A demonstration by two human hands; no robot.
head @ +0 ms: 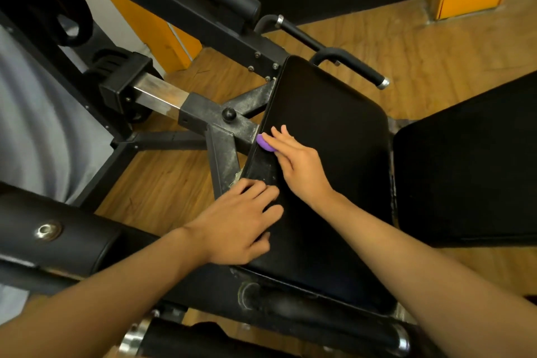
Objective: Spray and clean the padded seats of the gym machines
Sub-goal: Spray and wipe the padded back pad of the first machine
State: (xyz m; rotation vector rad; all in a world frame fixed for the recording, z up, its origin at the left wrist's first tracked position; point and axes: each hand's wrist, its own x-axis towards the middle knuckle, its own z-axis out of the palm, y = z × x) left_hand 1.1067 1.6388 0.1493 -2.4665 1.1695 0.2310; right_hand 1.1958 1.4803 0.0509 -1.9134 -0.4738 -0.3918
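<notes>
Black vinyl covers the padded seat [334, 154], which lies in the middle, between the metal frame [215, 122] and a second pad [470, 160]. The right hand [299, 166] presses a small purple wipe [265, 144] on the seat's left edge with nearly straight fingers. The left hand [241, 221] rests flat just beside it, holding nothing. I think firm, overlapping strokes along this edge work best, since whitish marks [261, 173] show there. No spray bottle or other container is visible.

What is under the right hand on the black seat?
A purple piece sticks out from under the right hand, at the left edge of the padded seat. The hand covers the rest, so what it is cannot be told.
</notes>
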